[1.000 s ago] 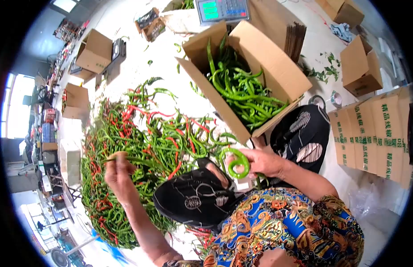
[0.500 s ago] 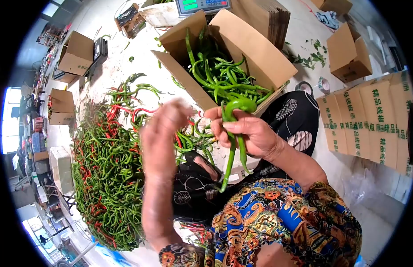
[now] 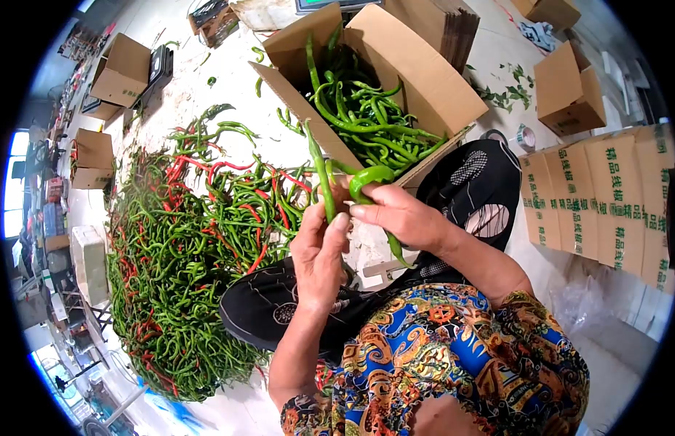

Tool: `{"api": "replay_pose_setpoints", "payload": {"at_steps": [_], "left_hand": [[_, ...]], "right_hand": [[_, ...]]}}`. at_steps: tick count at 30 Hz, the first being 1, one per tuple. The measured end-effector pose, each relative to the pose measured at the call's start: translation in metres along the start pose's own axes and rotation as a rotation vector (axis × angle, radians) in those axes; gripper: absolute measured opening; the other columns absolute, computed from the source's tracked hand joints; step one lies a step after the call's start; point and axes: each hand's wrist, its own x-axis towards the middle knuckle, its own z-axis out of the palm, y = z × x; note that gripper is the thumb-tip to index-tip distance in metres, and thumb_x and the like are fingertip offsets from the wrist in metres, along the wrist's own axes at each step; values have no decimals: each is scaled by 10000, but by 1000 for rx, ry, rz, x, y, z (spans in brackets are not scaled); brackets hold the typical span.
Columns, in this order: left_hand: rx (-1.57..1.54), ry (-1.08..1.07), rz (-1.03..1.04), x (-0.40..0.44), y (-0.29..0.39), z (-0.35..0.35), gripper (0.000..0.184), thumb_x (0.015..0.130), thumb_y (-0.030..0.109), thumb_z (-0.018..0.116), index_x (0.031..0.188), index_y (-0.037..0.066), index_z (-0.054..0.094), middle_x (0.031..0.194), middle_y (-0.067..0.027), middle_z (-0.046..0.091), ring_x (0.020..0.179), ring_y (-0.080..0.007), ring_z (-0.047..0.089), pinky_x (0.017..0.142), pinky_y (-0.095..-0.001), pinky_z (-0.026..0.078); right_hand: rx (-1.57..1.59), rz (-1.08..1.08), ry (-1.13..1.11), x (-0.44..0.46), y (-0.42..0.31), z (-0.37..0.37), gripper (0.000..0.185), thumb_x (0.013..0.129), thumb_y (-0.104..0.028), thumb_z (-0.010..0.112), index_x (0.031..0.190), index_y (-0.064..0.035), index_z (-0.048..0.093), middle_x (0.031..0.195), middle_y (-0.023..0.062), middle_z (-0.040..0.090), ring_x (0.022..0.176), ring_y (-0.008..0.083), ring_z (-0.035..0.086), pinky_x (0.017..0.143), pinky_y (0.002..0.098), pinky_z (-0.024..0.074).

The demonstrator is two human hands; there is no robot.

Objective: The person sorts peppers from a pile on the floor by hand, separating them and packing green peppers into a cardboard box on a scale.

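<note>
Clearly glossy green peppers (image 3: 370, 176) — slender in left hand (image 3: 318, 254), curled in right (image 3: 409, 218).

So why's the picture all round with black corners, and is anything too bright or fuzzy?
In the head view, probably a very wide lens, curving the edges and leaving the corners black; same view, the window and floor glare white; also there, the box is shadowy deep inside, while the left hand and right hand look fairly sharp.
</note>
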Motion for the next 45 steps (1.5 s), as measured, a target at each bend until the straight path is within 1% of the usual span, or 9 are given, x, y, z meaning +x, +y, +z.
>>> {"api": "replay_pose_setpoints", "payload": {"at_steps": [10,16,20,21,26,30,36,42,45], "left_hand": [[-81,23,27,3,-11,-4,227,965,109,574,1170,12,569,1055,-28,612,927,-98,557,808,-245,462],[-28,251,142,39,75,-7,190,887,99,664,1021,7,565,734,-11,555,491,-40,413,420,-176,300],[255,-7,163,87,93,18,274,871,191,715,1006,-25,612,755,-14,588,629,-74,515,565,-213,409],[356,-92,180,101,89,27,307,870,214,719,1025,-33,625,776,-18,608,675,-88,545,618,-228,439],[380,-364,305,129,104,43,285,980,190,572,1136,-45,614,861,-57,650,782,-116,591,749,-243,479],[623,-436,608,136,125,28,240,974,96,527,1141,-38,634,947,-79,663,827,-135,596,788,-274,472],[1503,-682,927,162,68,22,376,777,-48,579,1108,103,674,1061,-66,631,1119,-267,510,958,-405,384],[1806,-699,634,191,-37,41,443,770,56,623,1209,99,582,1173,-99,567,1131,-264,517,921,-425,406],[1920,-764,451,201,-48,55,260,810,90,578,1059,110,650,1096,-84,604,1017,-280,606,821,-436,482]], "right_hand": [[-602,-191,123,-6,21,37,757,906,-147,542,1512,-29,105,1377,309,390,1287,434,405,1070,448,334],[-69,21,-90,-32,35,30,606,960,-278,597,1460,-66,326,1317,151,542,1112,247,602,951,329,479],[-418,186,-222,-35,50,25,236,966,-213,592,1143,-56,589,1123,73,603,889,127,606,870,260,500],[121,317,-128,-40,80,28,172,971,-188,581,1088,-61,577,1067,64,586,822,100,569,801,249,507],[-250,236,-108,-39,97,14,163,989,-183,550,1108,-76,580,904,55,657,855,101,636,764,265,509],[-354,146,-5,-36,112,-1,317,918,-339,542,1038,-63,644,916,144,689,860,296,679,792,371,513],[-340,185,8,-35,132,1,254,932,-336,566,1021,-101,602,850,124,678,809,298,677,730,384,513],[-310,269,-33,-35,150,13,173,930,-120,612,1087,-47,601,832,61,653,818,98,609,770,290,506],[-375,197,-38,-39,151,13,187,931,-161,620,1101,-83,602,886,101,679,809,182,661,729,313,503]]}}
